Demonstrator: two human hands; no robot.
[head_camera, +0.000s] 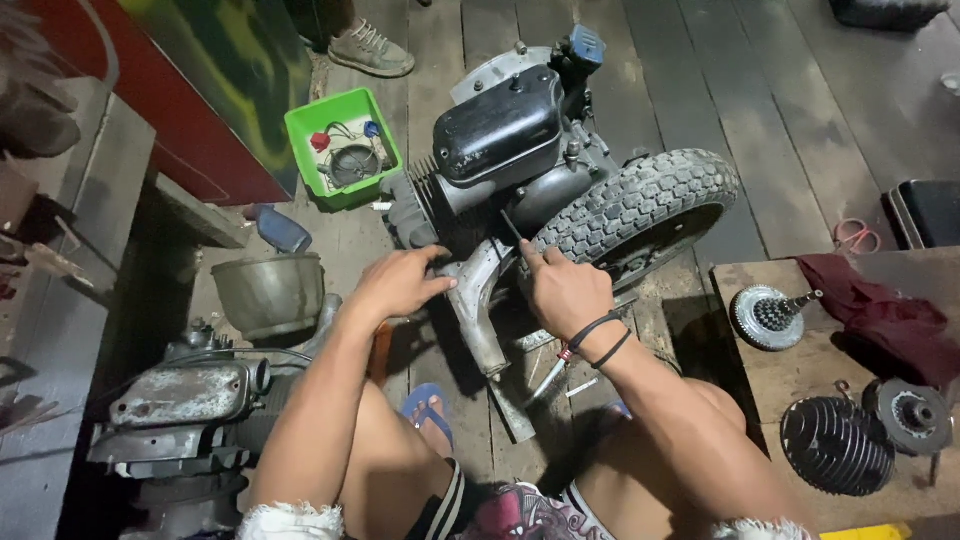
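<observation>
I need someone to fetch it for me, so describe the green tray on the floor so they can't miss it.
Start at the small engine with the knobby tire in the middle of the wooden floor. Just to its left, beyond the person's left hand, sits a green tray, square and plastic, holding a round metal part and small red and blue pieces. It is the only bright green thing among grey, greasy metal.

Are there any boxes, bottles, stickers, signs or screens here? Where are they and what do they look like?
No signs, screens or readable stickers show.
Green square plastic tub: on the wooden floor, left of the black engine; holds small red, blue and grey parts.
Blue plastic bottle: lying on the floor below the tub, beside a grey metal bowl.
Red and green painted panel: top left, leaning; no words to make out.
</observation>
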